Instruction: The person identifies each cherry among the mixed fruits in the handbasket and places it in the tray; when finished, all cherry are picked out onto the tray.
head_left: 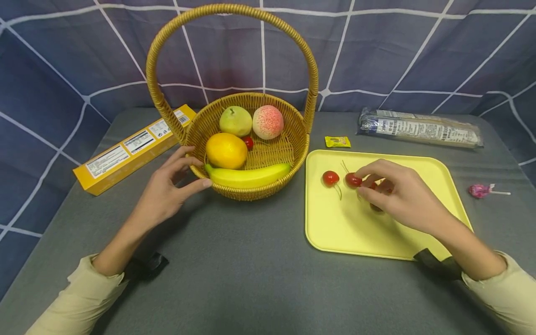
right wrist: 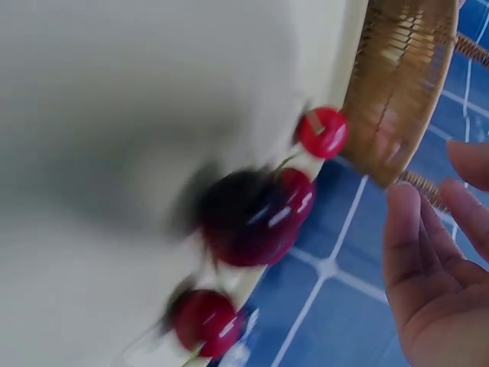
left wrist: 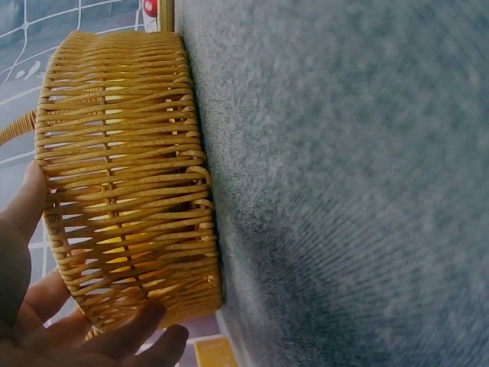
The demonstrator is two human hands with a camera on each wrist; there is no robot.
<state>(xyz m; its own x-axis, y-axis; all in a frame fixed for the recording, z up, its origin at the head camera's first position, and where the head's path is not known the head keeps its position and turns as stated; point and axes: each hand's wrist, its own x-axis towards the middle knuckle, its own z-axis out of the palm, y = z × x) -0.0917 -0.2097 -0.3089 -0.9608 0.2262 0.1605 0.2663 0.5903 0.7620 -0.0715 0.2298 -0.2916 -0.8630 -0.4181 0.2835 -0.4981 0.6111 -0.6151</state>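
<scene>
My left hand (head_left: 169, 184) rests against the left front rim of a wicker basket (left wrist: 126, 183), thumb and fingers spread on its outer side. In the basket lie a banana (head_left: 251, 177), an orange-yellow fruit (head_left: 226, 150), a green pear-like fruit (head_left: 236, 121), a peach (head_left: 268, 122) and a cherry (head_left: 248, 142). My right hand (head_left: 398, 193) is over a yellow tray (head_left: 335, 228) holding several cherries (head_left: 330, 178), some partly hidden by it. In the right wrist view its fingers stand apart from the dark red cherries (right wrist: 252, 218), nothing visible between them.
An orange-yellow box (head_left: 130, 151) lies left of the basket, whose tall handle (head_left: 232, 9) arches above it. Behind the tray are a small yellow packet (head_left: 337, 142) and a long plastic-wrapped package (head_left: 420, 129). A pink lollipop (head_left: 481, 190) lies to its right.
</scene>
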